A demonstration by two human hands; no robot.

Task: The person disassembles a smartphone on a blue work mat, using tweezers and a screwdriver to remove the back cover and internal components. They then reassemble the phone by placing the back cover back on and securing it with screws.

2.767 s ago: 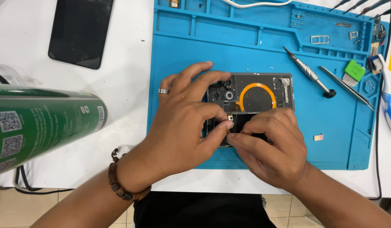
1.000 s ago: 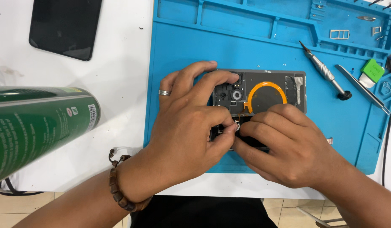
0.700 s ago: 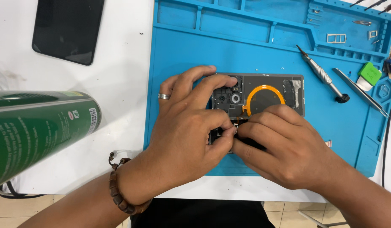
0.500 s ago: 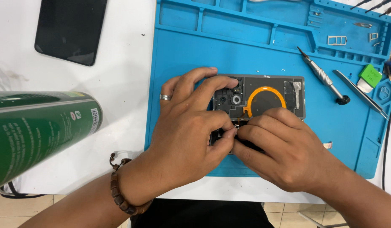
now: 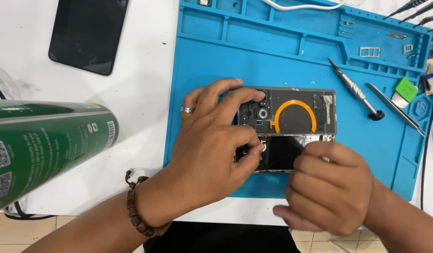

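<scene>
An opened phone [image 5: 291, 122] lies face down on a blue work mat [image 5: 291, 56], its grey inner frame, orange ring coil and black battery showing. My left hand [image 5: 216, 145], with a ring and a bead bracelet, grips the phone's left end, thumb and forefinger pinched on a small part near the battery's corner. My right hand [image 5: 331, 187] hovers just right of the battery with fingers curled into a loose fist; nothing shows in it.
A green can [image 5: 43, 145] lies in the near left foreground. A black phone screen panel [image 5: 88, 35] lies on the white table at top left. A screwdriver [image 5: 354, 89], tweezers [image 5: 394, 108], a green pick [image 5: 404, 89] and small parts sit on the mat's right side.
My right hand has pulled back from the phone's middle toward the lower right, uncovering the battery. My left hand stays on the phone.
</scene>
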